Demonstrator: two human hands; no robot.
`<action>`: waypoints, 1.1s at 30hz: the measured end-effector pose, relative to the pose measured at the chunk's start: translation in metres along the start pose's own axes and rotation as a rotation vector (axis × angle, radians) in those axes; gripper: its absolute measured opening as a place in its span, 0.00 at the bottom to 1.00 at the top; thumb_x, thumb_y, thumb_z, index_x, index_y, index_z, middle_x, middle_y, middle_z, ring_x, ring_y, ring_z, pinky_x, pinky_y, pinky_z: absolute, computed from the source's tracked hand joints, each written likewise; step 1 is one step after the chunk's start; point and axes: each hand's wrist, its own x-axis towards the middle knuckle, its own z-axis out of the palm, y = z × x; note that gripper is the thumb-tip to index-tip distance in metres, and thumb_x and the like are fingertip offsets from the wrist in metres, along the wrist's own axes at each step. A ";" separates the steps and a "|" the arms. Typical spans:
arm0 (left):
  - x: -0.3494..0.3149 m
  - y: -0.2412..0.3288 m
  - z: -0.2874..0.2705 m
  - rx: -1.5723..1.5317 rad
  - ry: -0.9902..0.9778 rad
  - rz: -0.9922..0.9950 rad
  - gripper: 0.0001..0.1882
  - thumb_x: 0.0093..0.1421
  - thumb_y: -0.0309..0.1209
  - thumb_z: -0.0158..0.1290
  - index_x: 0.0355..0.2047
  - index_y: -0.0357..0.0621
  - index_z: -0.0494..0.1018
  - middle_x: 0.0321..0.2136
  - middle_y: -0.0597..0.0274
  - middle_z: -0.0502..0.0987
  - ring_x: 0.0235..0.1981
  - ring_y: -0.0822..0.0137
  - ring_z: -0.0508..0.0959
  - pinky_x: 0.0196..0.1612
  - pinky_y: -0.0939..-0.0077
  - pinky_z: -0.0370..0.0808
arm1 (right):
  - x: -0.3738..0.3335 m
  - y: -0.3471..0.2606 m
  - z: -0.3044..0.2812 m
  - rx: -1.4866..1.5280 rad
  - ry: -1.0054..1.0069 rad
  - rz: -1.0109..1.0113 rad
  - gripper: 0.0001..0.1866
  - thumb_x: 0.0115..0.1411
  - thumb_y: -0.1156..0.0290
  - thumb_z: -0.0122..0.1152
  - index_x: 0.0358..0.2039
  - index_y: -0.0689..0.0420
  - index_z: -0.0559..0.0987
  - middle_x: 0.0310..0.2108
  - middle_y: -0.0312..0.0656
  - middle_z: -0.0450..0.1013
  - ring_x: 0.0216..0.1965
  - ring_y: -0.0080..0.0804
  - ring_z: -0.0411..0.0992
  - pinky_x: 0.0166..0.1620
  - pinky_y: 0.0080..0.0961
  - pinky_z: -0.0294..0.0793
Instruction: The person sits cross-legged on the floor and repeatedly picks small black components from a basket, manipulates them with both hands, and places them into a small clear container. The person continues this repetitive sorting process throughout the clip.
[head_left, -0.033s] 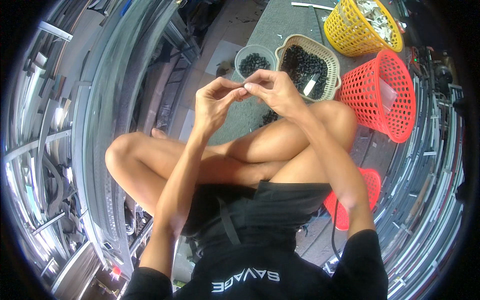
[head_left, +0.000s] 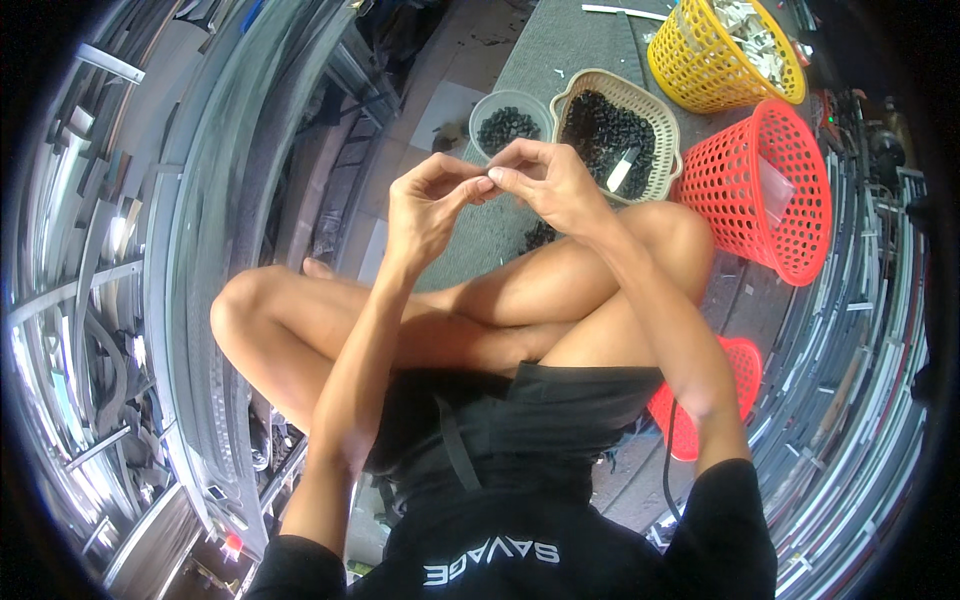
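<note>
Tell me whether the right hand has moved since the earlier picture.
No, not visibly: the right hand keeps the same place in view, just below and left of the beige basket.

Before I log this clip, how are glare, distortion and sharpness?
Head view: fisheye distortion bows the stacked strips at right; head view: glare whitens metal pieces at left; head view: left hand and right hand look fairly sharp, but anything between their fingertips is too small to identify.
</note>
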 end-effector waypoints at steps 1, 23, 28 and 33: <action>0.001 0.001 -0.001 0.001 -0.004 -0.001 0.07 0.64 0.23 0.66 0.41 0.32 0.83 0.34 0.55 0.87 0.36 0.71 0.84 0.41 0.76 0.83 | 0.001 0.001 -0.001 0.008 -0.015 -0.044 0.08 0.70 0.71 0.65 0.42 0.64 0.83 0.37 0.40 0.83 0.40 0.22 0.80 0.43 0.23 0.79; 0.006 -0.013 0.003 0.058 -0.026 -0.102 0.12 0.69 0.26 0.60 0.49 0.32 0.81 0.40 0.53 0.86 0.42 0.67 0.86 0.48 0.73 0.83 | 0.030 0.002 -0.065 -0.712 0.022 -0.049 0.17 0.63 0.59 0.70 0.37 0.63 0.84 0.29 0.53 0.82 0.32 0.41 0.82 0.39 0.37 0.80; 0.005 -0.018 0.005 -0.128 -0.057 -0.273 0.12 0.71 0.28 0.58 0.49 0.31 0.78 0.42 0.47 0.85 0.44 0.61 0.87 0.49 0.68 0.84 | 0.053 0.015 -0.123 -1.260 -0.013 0.293 0.13 0.58 0.72 0.63 0.41 0.65 0.85 0.44 0.63 0.82 0.50 0.54 0.82 0.53 0.46 0.80; 0.002 -0.014 0.003 -0.365 -0.070 -0.292 0.11 0.70 0.24 0.57 0.49 0.31 0.73 0.46 0.40 0.83 0.47 0.55 0.86 0.53 0.64 0.84 | 0.048 0.046 -0.117 -1.338 -0.059 0.526 0.19 0.57 0.70 0.66 0.50 0.60 0.86 0.53 0.55 0.81 0.56 0.50 0.80 0.58 0.44 0.80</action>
